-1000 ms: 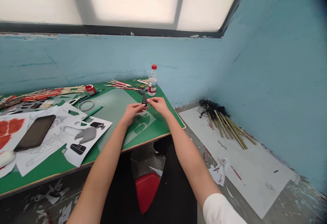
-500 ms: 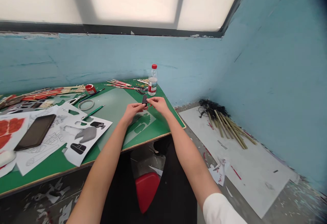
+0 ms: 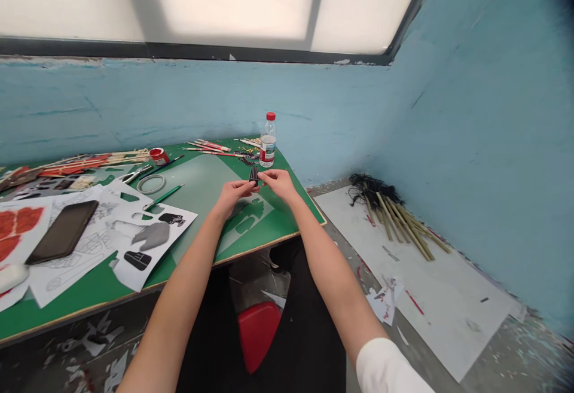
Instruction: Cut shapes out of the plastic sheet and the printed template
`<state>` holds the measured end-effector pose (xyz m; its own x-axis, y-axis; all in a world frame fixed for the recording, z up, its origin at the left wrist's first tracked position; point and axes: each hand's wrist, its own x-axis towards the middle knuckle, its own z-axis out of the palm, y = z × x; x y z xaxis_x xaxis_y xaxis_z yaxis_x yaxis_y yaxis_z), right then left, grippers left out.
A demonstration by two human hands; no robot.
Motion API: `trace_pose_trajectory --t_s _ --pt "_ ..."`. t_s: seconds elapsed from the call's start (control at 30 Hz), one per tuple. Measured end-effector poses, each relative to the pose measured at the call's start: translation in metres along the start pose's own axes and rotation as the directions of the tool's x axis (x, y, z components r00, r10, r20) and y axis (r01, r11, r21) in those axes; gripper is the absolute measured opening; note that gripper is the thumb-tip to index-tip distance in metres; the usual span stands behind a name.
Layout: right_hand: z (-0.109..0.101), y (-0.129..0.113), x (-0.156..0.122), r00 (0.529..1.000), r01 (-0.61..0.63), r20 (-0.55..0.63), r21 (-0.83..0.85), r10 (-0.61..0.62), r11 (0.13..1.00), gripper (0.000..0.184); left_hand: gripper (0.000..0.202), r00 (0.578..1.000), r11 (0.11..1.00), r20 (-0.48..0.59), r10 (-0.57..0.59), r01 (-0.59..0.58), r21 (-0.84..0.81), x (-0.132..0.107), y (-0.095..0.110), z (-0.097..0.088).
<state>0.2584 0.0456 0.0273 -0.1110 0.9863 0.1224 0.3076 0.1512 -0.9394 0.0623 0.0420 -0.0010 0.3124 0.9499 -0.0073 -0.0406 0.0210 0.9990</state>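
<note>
Between my hands, above the green table [image 3: 134, 282], is a small black cutout with pale stripes [image 3: 254, 174]. My left hand [image 3: 234, 194] pinches its lower edge with thumb and fingers. The fingertips of my right hand [image 3: 280, 183] are closed on its right side. Beneath my hands lies a translucent sheet [image 3: 192, 180] with cut-out openings. A white sheet printed with grey and black shapes [image 3: 150, 234] lies to the left, one of its shapes black with pale lines like the held piece.
A water bottle with a red cap [image 3: 268, 148] stands just beyond my hands. Leftward are a green pencil [image 3: 165, 197], a tape ring [image 3: 151, 184], scissors [image 3: 136, 173], a red paint jar [image 3: 158, 156] and a phone [image 3: 63, 231]. Bundled sticks [image 3: 403, 225] lie on floor paper at right.
</note>
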Motion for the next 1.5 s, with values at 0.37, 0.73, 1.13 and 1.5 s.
trace_pose_trajectory --t_s 0.37,0.73,1.13,1.5 --pt "0.0004 0.0002 0.0007 1.000 0.016 -0.001 0.005 -0.016 1.000 0.030 0.033 1.000 1.000 -0.006 0.009 -0.009 0.002 0.0012 -0.0030 -0.0006" --pt "0.0040 0.0007 0.0016 0.999 0.038 -0.016 0.029 -0.038 0.999 0.030 0.034 0.999 0.999 -0.011 0.048 -0.048 0.005 0.0031 -0.0044 -0.0005" --pt "0.0050 0.0032 0.0029 0.996 0.085 -0.033 0.067 -0.083 0.994 0.030 0.035 0.995 0.995 0.003 0.095 -0.095 0.002 0.0020 -0.0054 -0.0006" --pt "0.0052 0.0077 0.0052 0.990 0.124 -0.073 0.049 -0.120 0.991 0.030 0.034 0.990 0.992 -0.065 0.122 -0.119 0.043 0.0053 -0.0095 -0.0012"
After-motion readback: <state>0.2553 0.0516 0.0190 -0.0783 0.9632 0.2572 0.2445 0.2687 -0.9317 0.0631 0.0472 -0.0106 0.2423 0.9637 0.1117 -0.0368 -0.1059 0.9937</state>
